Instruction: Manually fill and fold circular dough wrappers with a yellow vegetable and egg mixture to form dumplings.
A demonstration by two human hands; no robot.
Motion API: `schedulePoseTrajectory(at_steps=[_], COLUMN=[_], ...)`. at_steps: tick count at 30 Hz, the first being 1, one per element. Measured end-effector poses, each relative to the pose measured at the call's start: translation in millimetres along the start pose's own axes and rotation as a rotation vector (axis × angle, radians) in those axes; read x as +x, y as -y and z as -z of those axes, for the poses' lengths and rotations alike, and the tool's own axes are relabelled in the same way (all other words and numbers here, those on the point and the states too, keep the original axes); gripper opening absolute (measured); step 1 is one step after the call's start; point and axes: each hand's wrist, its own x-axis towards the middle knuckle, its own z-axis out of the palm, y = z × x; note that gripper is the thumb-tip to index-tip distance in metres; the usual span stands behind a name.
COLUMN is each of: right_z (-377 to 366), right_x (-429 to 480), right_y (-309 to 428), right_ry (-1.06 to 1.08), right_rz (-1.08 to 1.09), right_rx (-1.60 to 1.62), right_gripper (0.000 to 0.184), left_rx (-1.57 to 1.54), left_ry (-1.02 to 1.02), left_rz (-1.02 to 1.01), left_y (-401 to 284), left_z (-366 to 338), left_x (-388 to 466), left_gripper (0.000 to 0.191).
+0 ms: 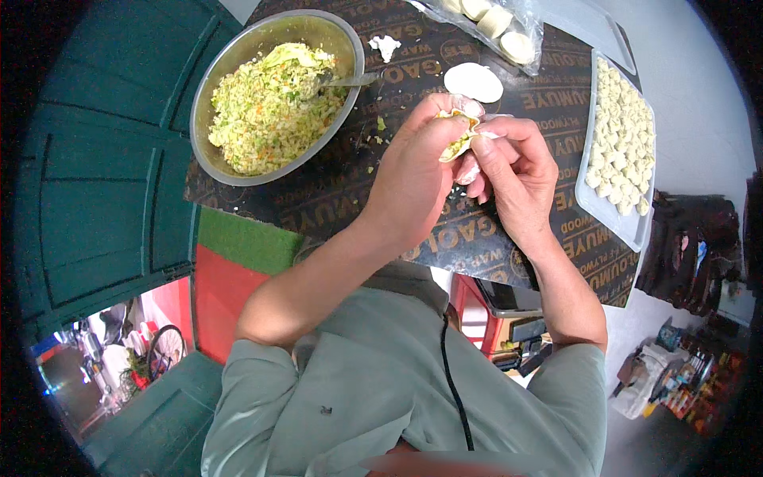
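Observation:
Between my two hands is a partly folded dumpling [458, 143], its pale wrapper bent around a yellow-green chopped filling. My left hand [414, 161] cradles it, the thumb lying over the filling. On the other side, my right hand [515, 161] pinches the wrapper's edge between thumb and index finger. White flour coats some of the fingertips. Just beyond the hands, a round dumpling wrapper [474, 83] lies flat on the dark printed plywood board [334, 208]. To the left stands a steel bowl [199, 140] of chopped vegetable filling [262, 119], with a metal spoon [351, 80] stuck in it.
At the right, a plastic tray [587, 191] holds rows of folded dumplings [620, 137]. A clear bag [533, 24] with stacked wrappers [495, 22] lies at the far edge. A white scrap [385, 46] sits near the bowl. Below the board is a red stool [471, 298].

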Motion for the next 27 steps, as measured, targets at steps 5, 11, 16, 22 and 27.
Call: schedulePoseTrajectory(at_steps=[5, 11, 16, 22, 27], right_z=[-1, -3, -1, 5, 1], right_x=[1, 2, 2, 1, 5], right_y=[3, 10, 5, -2, -1], right_ry=[-0.041, -0.086, -0.083, -0.025, -0.115], right_rz=[-0.002, -0.103, -0.013, 0.113, 0.060], right_rx=[0.001, -0.033, -0.098, -0.263, -0.035], right_gripper=[0.016, 0.018, 0.018, 0.015, 0.015], left_rx=[0.002, -0.026, -0.005, 0.212, -0.003], left_ry=[0.017, 0.049, 0.025, -0.027, 0.029], left_rz=[-0.011, -0.026, -0.024, 0.068, 0.129], left_y=[-1, -4, -5, -13, -16], left_z=[1, 2, 0, 1, 5], left_x=[0, -1, -2, 2, 4], left_gripper=[0.020, 0.017, 0.016, 0.028, 0.034])
